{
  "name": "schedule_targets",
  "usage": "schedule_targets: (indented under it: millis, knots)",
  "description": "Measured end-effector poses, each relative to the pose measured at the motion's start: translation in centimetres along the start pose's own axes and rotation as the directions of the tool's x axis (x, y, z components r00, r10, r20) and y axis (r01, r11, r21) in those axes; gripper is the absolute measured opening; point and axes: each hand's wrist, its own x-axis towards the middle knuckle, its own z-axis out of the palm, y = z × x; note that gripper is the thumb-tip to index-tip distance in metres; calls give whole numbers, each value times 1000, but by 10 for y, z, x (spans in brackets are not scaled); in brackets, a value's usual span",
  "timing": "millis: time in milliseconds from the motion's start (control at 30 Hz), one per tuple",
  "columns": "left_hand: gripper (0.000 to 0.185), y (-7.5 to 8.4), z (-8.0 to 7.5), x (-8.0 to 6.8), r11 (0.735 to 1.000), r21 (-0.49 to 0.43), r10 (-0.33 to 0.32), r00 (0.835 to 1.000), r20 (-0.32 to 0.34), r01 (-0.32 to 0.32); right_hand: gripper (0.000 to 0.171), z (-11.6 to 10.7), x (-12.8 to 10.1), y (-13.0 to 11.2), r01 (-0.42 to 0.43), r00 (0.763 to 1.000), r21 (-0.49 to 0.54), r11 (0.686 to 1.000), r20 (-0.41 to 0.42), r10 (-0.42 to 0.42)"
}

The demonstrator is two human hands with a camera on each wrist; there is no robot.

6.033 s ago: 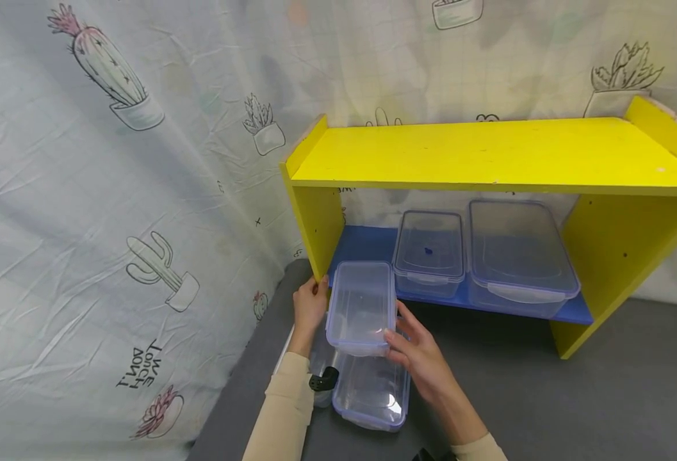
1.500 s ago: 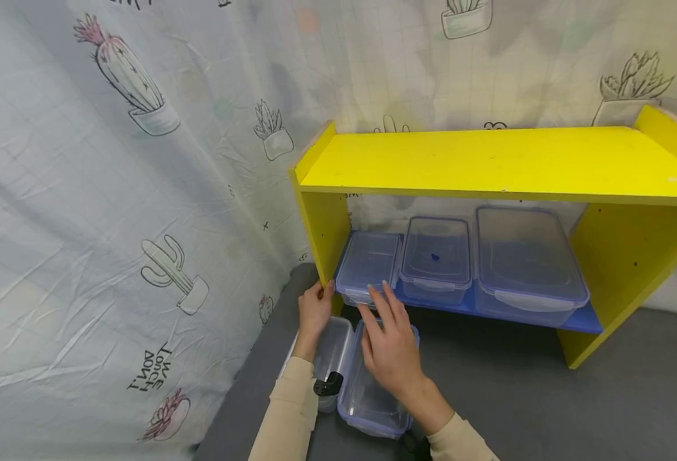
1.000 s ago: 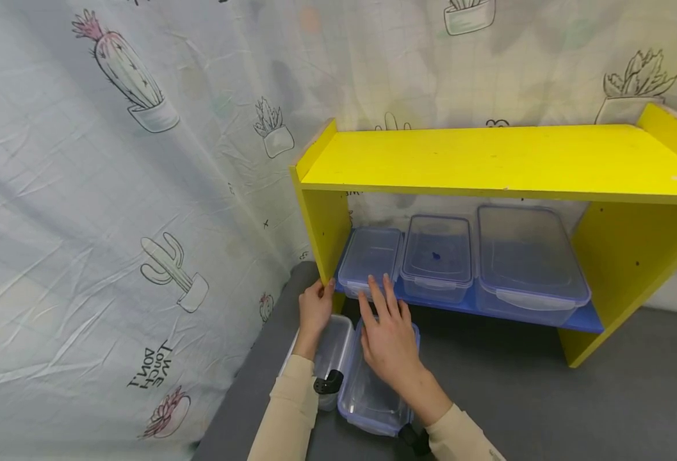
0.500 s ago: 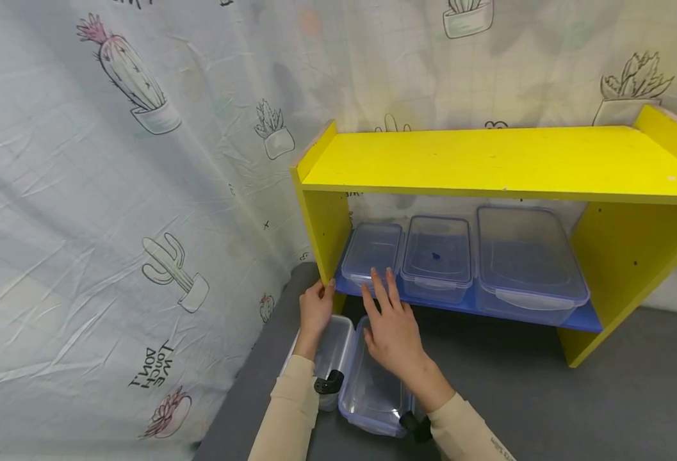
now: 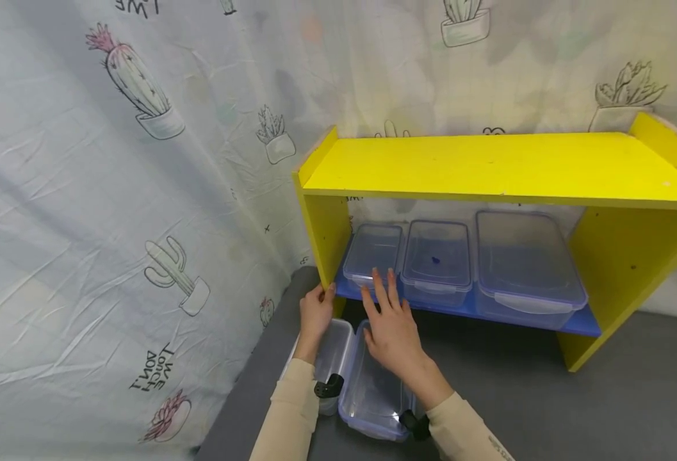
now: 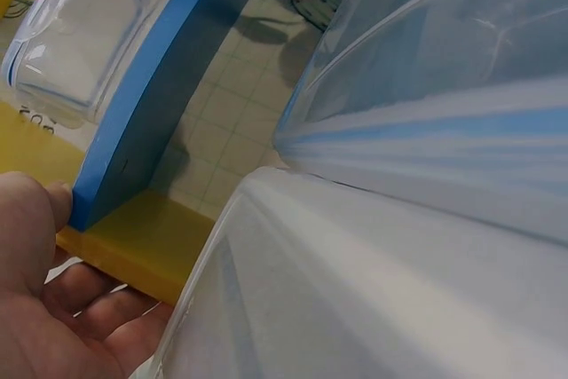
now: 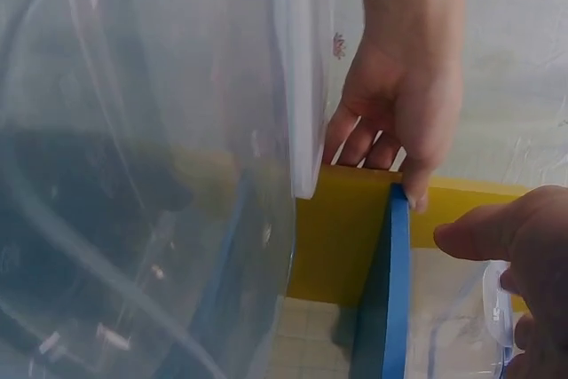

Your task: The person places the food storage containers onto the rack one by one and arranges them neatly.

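Note:
In the head view my left hand (image 5: 317,307) grips the front edge of the yellow shelf's left side panel (image 5: 322,230), low down by the blue board (image 5: 465,310). My right hand (image 5: 382,299) lies with straight fingers against the front of the small clear lidded container (image 5: 374,251), which stands at the left end of the blue board. In the right wrist view the left hand (image 7: 404,104) shows its thumb on the blue board's edge (image 7: 397,290). The left wrist view shows that small container (image 6: 84,28) above the blue board (image 6: 151,86).
A medium container (image 5: 437,259) and a large one (image 5: 525,259) stand to the right on the same board. Two more clear containers (image 5: 330,352) (image 5: 375,387) lie on the grey table (image 5: 546,397) under my forearms. A cactus-print cloth (image 5: 113,224) hangs behind and to the left.
Six seconds ago both hands held the small container above the table; it now stands on the blue board. Over the last second and a half my right fingers pushed it further back.

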Motion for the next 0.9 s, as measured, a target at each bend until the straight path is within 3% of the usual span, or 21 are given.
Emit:
schedule_targets:
  millis: [200,333,533,733,800,900]
  knots:
    - [26,-1,0,-1,1000,-4,-5,1000,9,5,80,-4,-6,-2,29,996,-16,999,-86,-31]
    - [26,-1,0,0,1000,-15,1,1000,7,-1,77,-12,-8,1,41,976,54,998,-216,-28]
    - [25,-2,0,1,1000,-30,-6,1000,7,7,58,-24,-17,15,69,881,224,972,-470,45]
    - [25,-1,-1,2,1000,-21,0,1000,6,1,43,-32,-28,30,115,793,308,944,-601,99]
    - [25,1,-1,2,1000,-16,0,1000,3,0,39,-32,-30,33,121,774,323,939,-623,115]
    - [24,2,-1,1,1000,-9,3,1000,-8,-3,33,-30,-34,38,104,774,343,933,-618,141]
